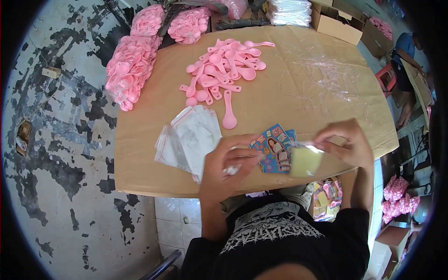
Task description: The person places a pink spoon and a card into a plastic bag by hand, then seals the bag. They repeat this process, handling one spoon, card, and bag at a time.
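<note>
My right hand (344, 142) pinches the top edge of a clear plastic bag (305, 161), blurred a little, with a plain yellowish card or paper showing in it. Just left of the bag lies a small stack of blue printed cards (276, 149). My left hand (228, 163) is beside that stack, its fingers curled together; a bit of white shows at them, too small to name. Behind and left of this hand are white, clear-sided plastic bags (198, 133) with red edge lines. A single pink spoon (228, 112) lies beyond the cards, in front of a heap of pink spoons (228, 65).
Bagged pink spoons (130, 70) stand at the table's left edge. At the back are stacked clear packets (290, 11) and a cardboard box (338, 23). Thin plastic strips (331, 77) litter the right side. A container of finished packs (326, 198) sits below; a person (407, 60) is at far right.
</note>
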The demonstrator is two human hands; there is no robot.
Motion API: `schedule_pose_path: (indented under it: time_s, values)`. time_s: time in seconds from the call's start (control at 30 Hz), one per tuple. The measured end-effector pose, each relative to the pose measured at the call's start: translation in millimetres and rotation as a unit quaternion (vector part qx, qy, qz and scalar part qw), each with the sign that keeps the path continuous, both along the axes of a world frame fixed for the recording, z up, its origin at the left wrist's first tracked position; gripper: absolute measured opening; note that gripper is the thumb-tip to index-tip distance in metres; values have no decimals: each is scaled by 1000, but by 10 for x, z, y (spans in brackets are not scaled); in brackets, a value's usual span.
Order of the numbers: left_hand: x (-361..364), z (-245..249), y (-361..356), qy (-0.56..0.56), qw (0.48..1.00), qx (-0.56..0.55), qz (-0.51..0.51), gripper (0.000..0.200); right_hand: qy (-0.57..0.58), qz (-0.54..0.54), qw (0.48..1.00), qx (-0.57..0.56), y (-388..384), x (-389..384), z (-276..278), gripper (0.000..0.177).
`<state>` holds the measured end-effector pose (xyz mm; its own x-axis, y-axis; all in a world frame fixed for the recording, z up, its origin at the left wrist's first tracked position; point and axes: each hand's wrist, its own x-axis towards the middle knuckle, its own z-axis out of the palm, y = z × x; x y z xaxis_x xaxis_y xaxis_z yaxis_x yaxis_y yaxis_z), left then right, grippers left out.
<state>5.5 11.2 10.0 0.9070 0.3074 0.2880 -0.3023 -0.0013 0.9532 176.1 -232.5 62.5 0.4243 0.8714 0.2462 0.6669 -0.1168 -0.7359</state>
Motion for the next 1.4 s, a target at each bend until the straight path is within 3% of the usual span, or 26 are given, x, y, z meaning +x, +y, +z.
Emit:
schedule_pose_path:
  time_s: [0.07, 0.13, 0.2, 0.23, 0.33, 0.43, 0.53, 0.6, 0.67, 0.8, 0.9, 1.0, 1.1, 1.2, 1.3, 1.37, 1.4]
  values:
    - [-192, -165, 222, 10, 995, 62, 84, 26, -23, -2, 995, -93, -393, 31, 86, 21]
    - [-378, -316, 412, -42, 974, 135, 179, 21, 57, -4, 970, -235, -700, 42, 155, 22]
    - [-566, -351, 542, -19, 938, 238, 251, 21, -46, -10, 963, -264, -845, 26, 125, 22]
    - [-623, -370, 562, -5, 914, 289, 286, 21, -56, -57, 963, -256, -835, -4, 124, 20]
    - [-693, -422, 570, 82, 835, 482, 254, 29, -108, -68, 981, -144, -457, -85, 128, 20]
    - [-634, -485, 476, 90, 833, 478, 262, 36, -130, 2, 989, -73, 312, -162, 47, 17]
    - [-671, -514, 480, 94, 825, 492, 262, 39, -177, 63, 982, -13, 1101, -132, -273, 28]
    - [-673, -523, 487, 93, 824, 494, 262, 38, -208, 96, 971, -72, 1482, -108, -419, 32]
    - [-678, -526, 484, 88, 823, 493, 270, 37, -85, 118, 981, -126, 1686, -125, -465, 32]
    - [-669, -516, 507, 54, 809, 517, 274, 33, 62, 161, 978, -114, 1874, -98, -521, 26]
    - [-709, -537, 521, 47, 812, 529, 243, 28, 32, 216, 968, -126, 1889, -98, -499, 22]
    - [-710, -566, 541, 41, 830, 505, 233, 28, 13, 203, 976, -78, 1862, -74, -507, 20]
    - [-712, -560, 536, 48, 826, 511, 235, 27, -9, 119, 992, -42, 1829, -31, -365, 19]
    - [-734, -450, 530, 67, 819, 527, 218, 31, 73, 99, 991, 43, 1722, 23, -210, 18]
    - [-718, -184, 464, 36, 884, 442, 150, 42, 67, 150, 982, 90, 1506, -118, 81, 13]
    - [-595, 96, 130, 42, 989, 103, 101, 50, 95, 226, 970, -8, 1348, -251, 272, 16]
    - [-510, 154, -22, 44, 993, -76, 73, 54, 110, 263, 957, -58, 1288, -301, 299, 18]
